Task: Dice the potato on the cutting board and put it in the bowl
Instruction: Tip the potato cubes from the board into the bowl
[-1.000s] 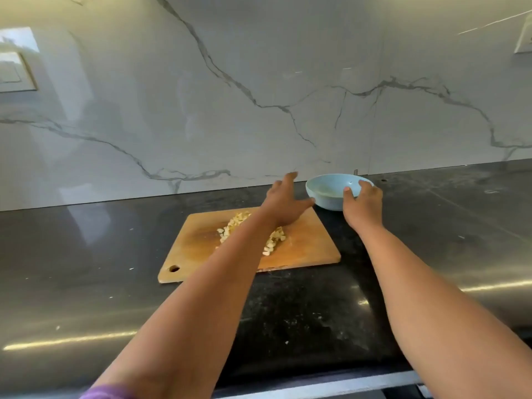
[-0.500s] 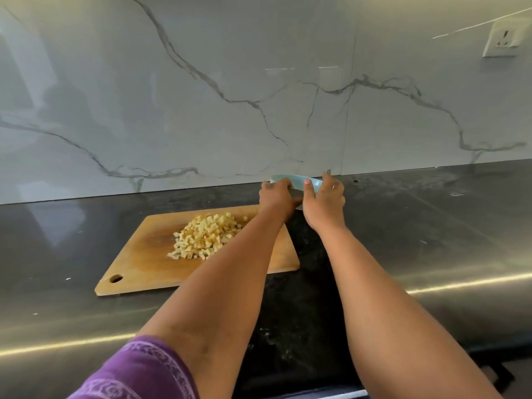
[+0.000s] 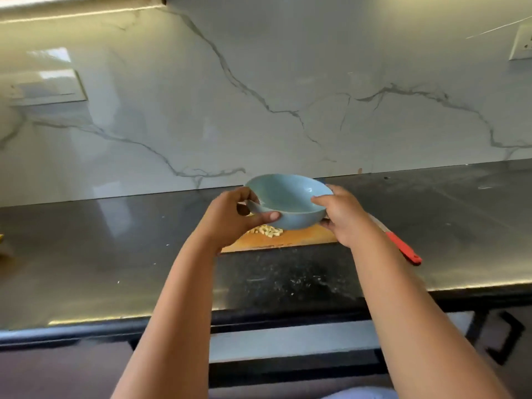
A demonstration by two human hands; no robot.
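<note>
the left hand (image 3: 230, 218) gripped the left rim of the pale blue bowl (image 3: 288, 201), thumb curled over the near edge and fingers wrapped round the far side. the bowl hung between the two hands, lifted clear of the dark desk (image 3: 100, 254) and tilted so that its open mouth faced up and toward the person; its inside looked bare. its wider span ran left to right, from one hand to the other. just below the bowl and between the wrists lay the wooden cutting board (image 3: 288, 240), its long edge also running left to right, much of it hidden by the bowl and the forearms. a small heap of pale diced potato (image 3: 266, 230) sat on the board right under the bowl, beside the left hand's thumb. the right hand (image 3: 344, 217) held the bowl's right rim, thumb on the inner edge and fingers curled beneath. to the right of that hand a knife with a red handle (image 3: 403, 249) lay on the desk, handle pointing toward the near right, its blade mostly hidden behind the right wrist.
</note>
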